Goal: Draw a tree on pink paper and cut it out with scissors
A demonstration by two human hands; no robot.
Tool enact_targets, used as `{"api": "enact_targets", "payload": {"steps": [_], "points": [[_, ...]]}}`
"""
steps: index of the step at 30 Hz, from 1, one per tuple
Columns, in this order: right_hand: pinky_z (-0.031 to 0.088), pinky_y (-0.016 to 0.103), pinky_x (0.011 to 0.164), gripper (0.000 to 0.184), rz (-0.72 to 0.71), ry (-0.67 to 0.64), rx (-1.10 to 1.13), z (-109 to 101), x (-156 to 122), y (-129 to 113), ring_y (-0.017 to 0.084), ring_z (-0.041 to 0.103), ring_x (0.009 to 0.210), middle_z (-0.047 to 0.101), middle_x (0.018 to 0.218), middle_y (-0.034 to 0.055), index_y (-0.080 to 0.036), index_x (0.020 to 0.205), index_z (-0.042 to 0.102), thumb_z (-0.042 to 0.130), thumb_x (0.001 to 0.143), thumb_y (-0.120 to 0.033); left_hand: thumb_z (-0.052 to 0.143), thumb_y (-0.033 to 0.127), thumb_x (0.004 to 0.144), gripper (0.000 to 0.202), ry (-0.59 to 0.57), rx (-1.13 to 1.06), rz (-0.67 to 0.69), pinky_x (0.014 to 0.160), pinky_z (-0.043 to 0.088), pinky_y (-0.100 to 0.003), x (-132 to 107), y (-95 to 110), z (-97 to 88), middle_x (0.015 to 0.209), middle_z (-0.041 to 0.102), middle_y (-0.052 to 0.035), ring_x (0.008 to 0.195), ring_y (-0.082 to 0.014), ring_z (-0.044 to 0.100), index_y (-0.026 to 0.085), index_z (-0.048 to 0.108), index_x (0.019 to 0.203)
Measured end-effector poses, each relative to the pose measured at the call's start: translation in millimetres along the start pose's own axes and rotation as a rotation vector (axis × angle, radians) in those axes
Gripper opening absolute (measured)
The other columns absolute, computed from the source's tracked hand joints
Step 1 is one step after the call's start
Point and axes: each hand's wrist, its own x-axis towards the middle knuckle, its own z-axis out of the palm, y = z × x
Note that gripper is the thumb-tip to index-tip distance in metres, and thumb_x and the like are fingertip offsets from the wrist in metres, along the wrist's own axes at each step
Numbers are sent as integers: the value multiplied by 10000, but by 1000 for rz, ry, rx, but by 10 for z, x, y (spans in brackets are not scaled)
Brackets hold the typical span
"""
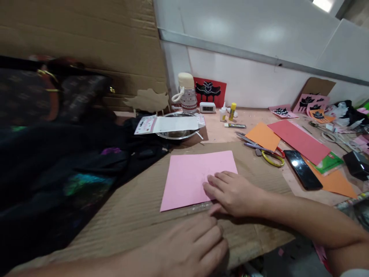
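Observation:
A sheet of pink paper (187, 177) lies flat on the brown cardboard. My right hand (233, 192) rests on the paper's lower right part, palm down with the fingers stretched out. Its thumb is near the paper's front edge. In front of the sheet is my left hand (193, 242), slightly blurred, with its back up and the fingers curled under. Its fingertips and anything in them are hidden. The left hand is close to the right thumb; I cannot tell whether they touch.
Scissors (272, 157), orange paper (263, 135), red paper (300, 140) and a phone (302, 169) lie to the right. Behind are a metal bowl (175, 134), a bottle (188, 96), a glue stick (232, 111) and a clock (207, 107). Dark cloth (52, 184) covers the left. The cardboard's front edge (259, 250) is near.

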Motion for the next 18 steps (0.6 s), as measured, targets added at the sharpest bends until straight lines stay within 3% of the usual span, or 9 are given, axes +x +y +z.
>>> {"api": "enact_targets", "payload": {"steps": [2,4,6,8,13,15,18], "points": [[589,444,837,391,62,23,39,-110,-74,137,299,727,919,806,1097,212,-111,1118,744,526,1099,-435,522,119,1008,437,41,60,21,1134,555,-359,-83,-115,58,1323,793,-69,1257,-239,712,257,673,1394],[562,408,785,284,262,22,44,-200,-192,375,277,710,862,804,1002,153,-177,971,746,561,1071,-368,516,150,1033,418,81,123,-24,1179,544,-420,-125,-230,181,1470,713,-126,1380,-284,655,197,659,1424],[536,395,773,268,564,68,-46,-247,-311,662,271,696,835,788,936,125,-203,925,742,517,1056,-267,580,299,1046,455,81,135,-95,1179,549,-496,-123,-333,304,1569,612,-207,1449,-362,598,135,623,1468],[536,400,820,259,777,44,-100,-266,-405,939,292,708,927,793,1027,140,-197,1010,760,510,1045,-259,604,453,1035,594,38,137,-131,1153,566,-541,-103,-410,385,1598,552,-271,1461,-422,574,83,588,1501],[532,427,949,342,1029,-31,-177,-425,-614,1420,338,700,1149,779,1232,174,-174,1211,748,458,1034,-214,461,551,1080,631,16,290,-74,1034,639,-481,-102,-438,455,1472,668,-268,1305,-397,708,64,638,1439],[538,434,921,380,1130,-67,-197,-547,-739,1517,351,714,1137,788,1219,192,-152,1253,739,440,1020,-180,415,540,1099,603,62,362,-48,992,642,-460,-101,-407,469,1385,737,-243,1217,-369,753,75,670,1385],[545,410,841,348,1210,-168,-164,-692,-940,1579,342,754,1023,818,1117,190,-155,1171,783,510,955,-131,423,437,1106,474,131,369,-37,931,615,-462,-58,-362,447,1216,806,-197,1058,-339,771,94,706,1269]]}}
